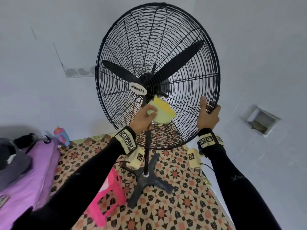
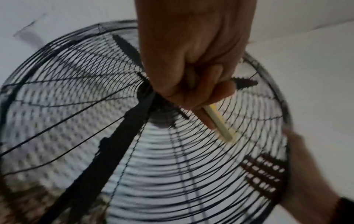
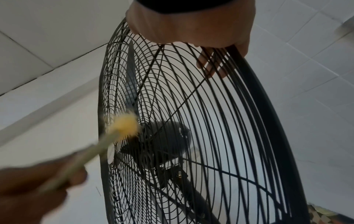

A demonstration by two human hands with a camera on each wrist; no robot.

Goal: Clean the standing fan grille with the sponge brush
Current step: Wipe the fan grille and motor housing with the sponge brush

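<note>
A black standing fan with a round wire grille (image 1: pixel 174 47) stands before a pale wall, its white "Mikachi" badge (image 1: pixel 137 89) at the hub. My left hand (image 1: pixel 144 117) grips a pale green and yellow sponge brush (image 1: pixel 163 112), whose yellow side lies against the grille just below the hub. In the left wrist view the brush handle (image 2: pixel 218 121) pokes out from my curled fingers (image 2: pixel 210 91) onto the wires. My right hand (image 1: pixel 209 113) grips the grille's lower right rim (image 1: pixel 216 97); its fingers (image 3: pixel 208 63) curl behind the wires, and the blurred brush (image 3: pixel 122 124) sits near the hub.
The fan's pole and cross base (image 1: pixel 149 181) stand on a patterned mat (image 1: pixel 182 205). A pink plastic stool (image 1: pixel 106 196) is left of the base. A purple bedsheet (image 1: pixel 25 180) and a small cup (image 1: pixel 62 135) lie at the left. A recessed box (image 1: pixel 260 120) is in the wall at the right.
</note>
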